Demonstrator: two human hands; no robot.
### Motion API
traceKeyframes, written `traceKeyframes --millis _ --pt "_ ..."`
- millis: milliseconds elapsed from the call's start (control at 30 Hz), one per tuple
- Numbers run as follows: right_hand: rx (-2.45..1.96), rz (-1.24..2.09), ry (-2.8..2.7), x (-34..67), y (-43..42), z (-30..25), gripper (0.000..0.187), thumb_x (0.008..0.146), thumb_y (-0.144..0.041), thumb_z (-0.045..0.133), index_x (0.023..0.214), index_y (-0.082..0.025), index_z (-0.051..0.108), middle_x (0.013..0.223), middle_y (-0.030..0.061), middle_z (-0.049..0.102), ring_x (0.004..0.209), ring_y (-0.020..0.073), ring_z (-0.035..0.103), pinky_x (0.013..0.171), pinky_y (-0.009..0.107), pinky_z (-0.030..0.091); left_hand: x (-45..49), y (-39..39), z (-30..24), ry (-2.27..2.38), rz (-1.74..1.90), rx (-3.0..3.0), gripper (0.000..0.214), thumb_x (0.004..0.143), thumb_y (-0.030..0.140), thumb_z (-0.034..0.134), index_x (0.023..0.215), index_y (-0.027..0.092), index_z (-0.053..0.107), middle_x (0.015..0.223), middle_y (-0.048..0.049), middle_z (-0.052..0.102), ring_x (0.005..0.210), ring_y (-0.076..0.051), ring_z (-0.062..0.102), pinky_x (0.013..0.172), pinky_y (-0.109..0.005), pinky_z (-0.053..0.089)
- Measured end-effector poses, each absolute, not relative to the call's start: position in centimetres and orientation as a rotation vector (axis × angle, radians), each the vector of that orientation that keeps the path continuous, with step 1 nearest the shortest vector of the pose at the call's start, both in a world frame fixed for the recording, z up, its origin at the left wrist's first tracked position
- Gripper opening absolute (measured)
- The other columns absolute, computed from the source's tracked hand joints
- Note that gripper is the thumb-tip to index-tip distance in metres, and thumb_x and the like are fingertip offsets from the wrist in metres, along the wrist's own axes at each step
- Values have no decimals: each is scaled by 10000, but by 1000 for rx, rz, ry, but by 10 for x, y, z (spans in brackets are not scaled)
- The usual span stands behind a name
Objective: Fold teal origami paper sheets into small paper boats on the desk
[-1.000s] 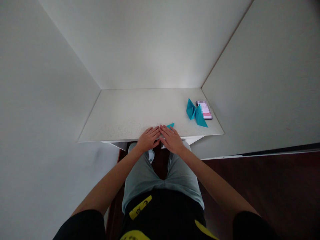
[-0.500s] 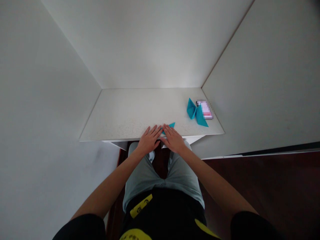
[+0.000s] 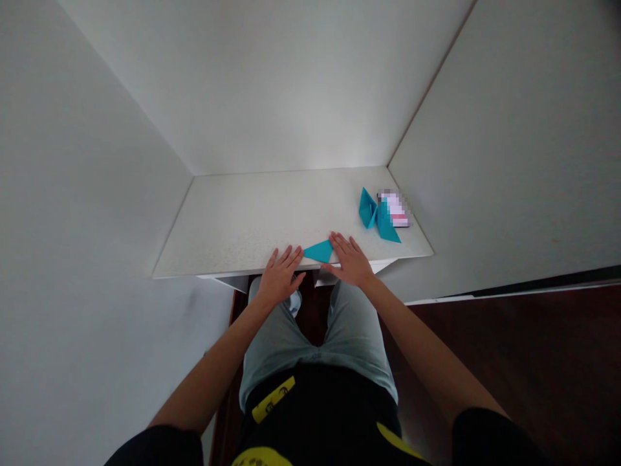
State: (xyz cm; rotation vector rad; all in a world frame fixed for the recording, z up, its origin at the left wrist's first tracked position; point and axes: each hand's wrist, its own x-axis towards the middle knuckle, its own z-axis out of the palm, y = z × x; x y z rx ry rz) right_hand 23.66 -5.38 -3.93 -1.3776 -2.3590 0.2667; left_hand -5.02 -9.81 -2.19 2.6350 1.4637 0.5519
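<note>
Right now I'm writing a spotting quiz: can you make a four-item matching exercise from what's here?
1. left hand
2. right hand
3. flat blue paper
4. pixelated rectangle

A. closest to the right-hand wall
B. at the paper's left tip
C. between the two hands
D. at the paper's right end

Pairs: 1-B, 2-D, 3-C, 4-A
</note>
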Motion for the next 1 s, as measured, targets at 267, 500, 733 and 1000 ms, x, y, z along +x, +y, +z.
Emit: traceKeyframes --millis 267,500,733,1000 --pt "-1345 332 -2386 242 -49 -39 948 946 -640 738 1712 -199 394 1756 179 405 1669 377 305 1363 621 204 -29 -71 -17 1430 634 2580 480 1011 371 691 1481 276 678 1472 -106 724 1368 -322 656 1240 -546 419" --pt "-1228 496 -2350 252 -47 -37 767 924 -605 788 1571 -258 564 1648 163 569 1592 373 451 1346 676 174 -23 -69 -15 1443 750 2418 247 1071 368 626 1164 261 828 1163 -82 799 1098 -268 716 990 -449 544" --pt "-1174 716 -1931 247 -51 6 679 970 -660 703 1514 -267 604 1449 166 635 1330 343 640 1187 588 479 -47 -26 -17 1366 960 1717 385 987 573 672 952 201 761 878 -43 744 756 -177 702 684 -305 578" --pt "-168 1483 -1602 178 -182 173 771 982 -577 722 1671 -429 409 1008 29 696 707 174 611 676 334 580 -57 -7 -29 1175 1089 1253 549 790 488 903 1168 190 639 880 -2 710 725 -145 672 559 -221 529"
